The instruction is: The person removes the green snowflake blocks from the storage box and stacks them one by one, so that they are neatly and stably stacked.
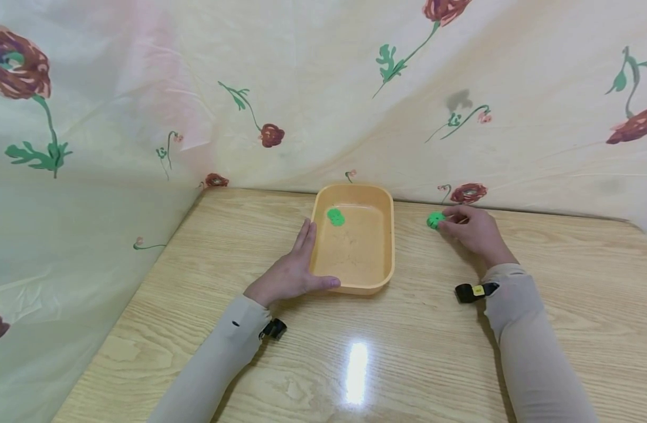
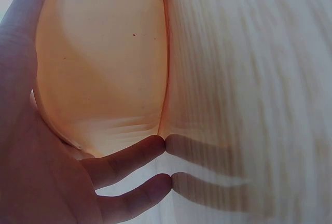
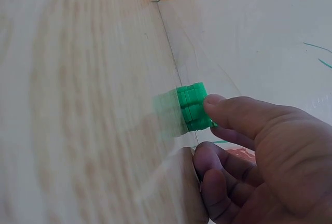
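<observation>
An orange plastic tub [image 1: 353,288] stands on the wooden table, with a green scalloped piece [image 1: 336,217] lying inside near its far left corner. My left hand [image 1: 292,273] rests against the tub's near left side, its fingers straight along the left wall and its thumb at the near rim. In the left wrist view, two fingertips [image 2: 150,143] touch the table beside the tub [image 2: 109,68]. To the right of the tub, my right hand [image 1: 474,230] pinches a second green scalloped piece [image 1: 435,220] between thumb and fingers. This piece [image 3: 192,106] shows ridged sides, right at the tabletop.
A pale flowered cloth [image 1: 323,106] hangs along the table's back and left edges, close behind the tub. The wooden table [image 1: 408,352] extends in front of the tub and to both sides. Each wrist wears a small black camera [image 1: 466,293].
</observation>
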Demonstrator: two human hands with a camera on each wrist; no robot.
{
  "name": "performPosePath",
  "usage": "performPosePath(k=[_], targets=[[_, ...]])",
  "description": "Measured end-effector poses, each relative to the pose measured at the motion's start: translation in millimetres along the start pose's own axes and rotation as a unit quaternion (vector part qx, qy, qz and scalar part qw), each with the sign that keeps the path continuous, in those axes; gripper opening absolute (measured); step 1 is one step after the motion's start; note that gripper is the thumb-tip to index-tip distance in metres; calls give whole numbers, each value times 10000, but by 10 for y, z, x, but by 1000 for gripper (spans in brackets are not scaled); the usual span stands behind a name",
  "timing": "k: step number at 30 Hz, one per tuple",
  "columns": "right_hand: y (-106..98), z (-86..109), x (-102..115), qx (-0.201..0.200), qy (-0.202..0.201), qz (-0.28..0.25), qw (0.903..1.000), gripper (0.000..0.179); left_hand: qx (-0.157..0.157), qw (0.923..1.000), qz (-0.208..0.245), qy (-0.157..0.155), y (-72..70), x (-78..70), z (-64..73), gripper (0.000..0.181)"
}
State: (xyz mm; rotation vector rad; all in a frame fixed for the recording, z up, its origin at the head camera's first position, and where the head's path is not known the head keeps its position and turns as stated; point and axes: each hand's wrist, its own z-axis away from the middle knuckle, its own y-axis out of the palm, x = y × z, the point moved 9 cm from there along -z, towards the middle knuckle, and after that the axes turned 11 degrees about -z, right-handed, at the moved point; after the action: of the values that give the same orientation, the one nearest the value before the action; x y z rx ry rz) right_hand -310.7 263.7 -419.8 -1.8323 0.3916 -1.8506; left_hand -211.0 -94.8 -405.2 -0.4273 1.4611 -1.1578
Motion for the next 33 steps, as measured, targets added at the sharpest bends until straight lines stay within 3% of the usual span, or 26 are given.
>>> performPosePath(k=[19, 26, 33], targets=[[-57, -59, 44, -10, 84, -195, 9998, 58, -39, 10000, 16, -55, -31, -15, -21, 130], [-193, -36, 268, -674, -146, -522, 9963, 54, -40, 10000, 51, -55, -34, -10, -25, 130], [-186, -35, 583, -875, -439, -1101, 9891, 47, -29, 10000, 81, -39, -36, -10, -32, 130]])
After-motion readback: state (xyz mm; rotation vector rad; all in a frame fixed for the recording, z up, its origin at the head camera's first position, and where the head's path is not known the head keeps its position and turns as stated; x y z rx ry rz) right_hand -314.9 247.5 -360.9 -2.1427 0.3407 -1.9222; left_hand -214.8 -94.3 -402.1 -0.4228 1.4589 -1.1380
